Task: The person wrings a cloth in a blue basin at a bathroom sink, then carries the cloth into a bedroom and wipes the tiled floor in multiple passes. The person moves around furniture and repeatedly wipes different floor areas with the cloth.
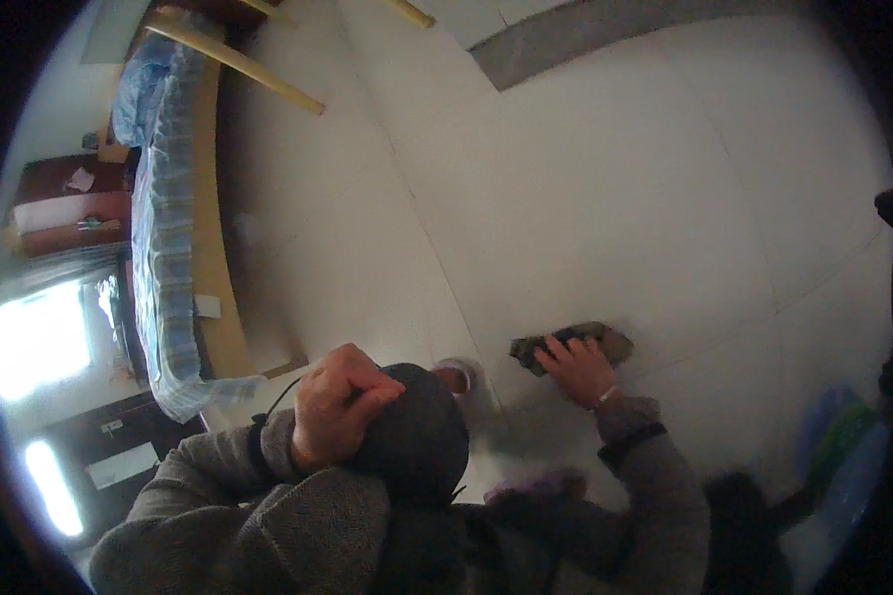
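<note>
- Presently, dark, mottled, bunched cloth (613, 342): located on pale tiled floor (605, 208), beneath right hand (579, 371); fingers laid across, clamping not determinable; could be slipped past if pressed lightly.
- Left hand (337, 409): curled closed on dark grey, fabric-covered knee (419, 431); balance could be lost through overreaching.
</note>
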Demonstrator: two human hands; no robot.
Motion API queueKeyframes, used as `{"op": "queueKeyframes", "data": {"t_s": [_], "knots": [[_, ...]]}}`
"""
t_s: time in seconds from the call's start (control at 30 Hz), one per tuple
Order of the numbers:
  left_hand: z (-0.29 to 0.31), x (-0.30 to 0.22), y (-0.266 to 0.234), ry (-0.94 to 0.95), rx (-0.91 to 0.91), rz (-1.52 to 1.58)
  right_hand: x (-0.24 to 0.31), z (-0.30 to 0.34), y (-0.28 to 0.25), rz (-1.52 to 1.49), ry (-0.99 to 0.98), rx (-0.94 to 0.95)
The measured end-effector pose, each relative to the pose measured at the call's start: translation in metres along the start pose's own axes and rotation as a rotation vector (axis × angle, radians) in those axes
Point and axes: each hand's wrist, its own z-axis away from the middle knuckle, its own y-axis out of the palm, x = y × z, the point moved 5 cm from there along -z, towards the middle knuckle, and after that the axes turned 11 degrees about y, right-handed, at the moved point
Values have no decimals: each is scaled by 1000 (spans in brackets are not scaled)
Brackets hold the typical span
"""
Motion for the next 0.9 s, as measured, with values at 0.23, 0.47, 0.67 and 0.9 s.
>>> {"op": "queueKeyframes", "data": {"t_s": [0.23, 0.47, 0.67, 0.9], "knots": [[3, 3, -8, 8, -4, 11, -204, 42, -50, 254, 871, -212], [-2, 4, -3, 19, 20, 11, -206, 49, -29, 217, 1266, -60], [-3, -7, 1, -34, 161, 20, -43, 15, 5, 94, 468, 178], [23, -33, -16, -140, 445, 74, 17, 61, 2, -67, 143, 308]]}}
